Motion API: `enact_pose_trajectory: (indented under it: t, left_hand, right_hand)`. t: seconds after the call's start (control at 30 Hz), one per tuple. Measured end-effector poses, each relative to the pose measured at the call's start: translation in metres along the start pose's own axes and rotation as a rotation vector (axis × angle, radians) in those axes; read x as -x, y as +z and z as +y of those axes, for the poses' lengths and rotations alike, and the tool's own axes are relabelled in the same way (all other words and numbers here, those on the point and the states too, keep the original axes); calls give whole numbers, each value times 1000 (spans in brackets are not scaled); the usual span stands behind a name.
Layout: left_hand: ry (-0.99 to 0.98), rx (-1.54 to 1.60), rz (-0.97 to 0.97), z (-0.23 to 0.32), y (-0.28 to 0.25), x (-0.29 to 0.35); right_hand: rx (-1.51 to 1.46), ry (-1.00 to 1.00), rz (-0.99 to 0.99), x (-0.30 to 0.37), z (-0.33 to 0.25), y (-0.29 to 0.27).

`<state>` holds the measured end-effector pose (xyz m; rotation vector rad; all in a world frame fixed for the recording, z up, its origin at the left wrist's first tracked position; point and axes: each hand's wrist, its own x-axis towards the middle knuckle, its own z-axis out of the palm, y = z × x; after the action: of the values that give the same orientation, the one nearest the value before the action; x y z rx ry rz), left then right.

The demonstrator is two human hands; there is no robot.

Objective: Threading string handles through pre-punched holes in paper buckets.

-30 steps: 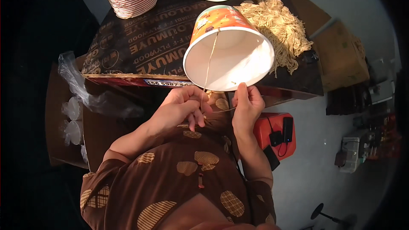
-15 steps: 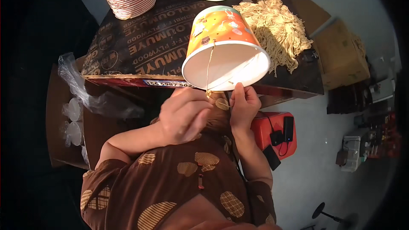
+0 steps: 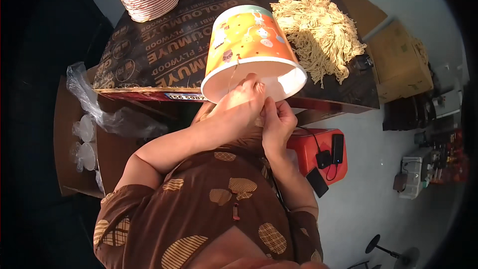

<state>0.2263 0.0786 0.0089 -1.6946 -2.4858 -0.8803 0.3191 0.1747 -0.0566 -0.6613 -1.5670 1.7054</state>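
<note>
Head view, centre: we're apparently working cord (image 3: 234, 73) at the orange bucket (image 3: 251, 37), left hand (image 3: 241, 100) and right hand (image 3: 279, 122) curled, any pinch hidden; next calls for even tension.

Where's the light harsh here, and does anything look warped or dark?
Head view: glare whitens the right inside of the paper bucket, and shadow crosses the yarn bundle. Head view: the left cardboard box has a bowed outer edge; far left is nearly black.
</note>
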Motion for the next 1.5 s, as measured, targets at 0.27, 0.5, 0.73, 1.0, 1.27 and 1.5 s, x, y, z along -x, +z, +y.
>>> enact_pose_trajectory:
  t: [0.27, 0.5, 0.73, 1.0, 1.27, 1.5]
  left_hand:
    - [96, 364, 488, 18, -26, 56]
    - [-222, 412, 310, 17, -16, 27]
    - [-65, 277, 83, -4, -4, -1]
    - [39, 0, -16, -17, -1, -13]
    - [-46, 226, -102, -20, -10, -16]
    - [-179, 398, -80, -16, -9, -10]
  right_hand:
    - [-97, 65, -59, -2, -9, -2]
    - [-34, 82, -26, -3, 3, -3]
    - [20, 39, -41, -4, 5, -4]
    - [120, -34, -64, -3, -6, -3]
    - [123, -27, -127, -5, -12, -3]
    - [170, -88, -120, -6, -16, -1]
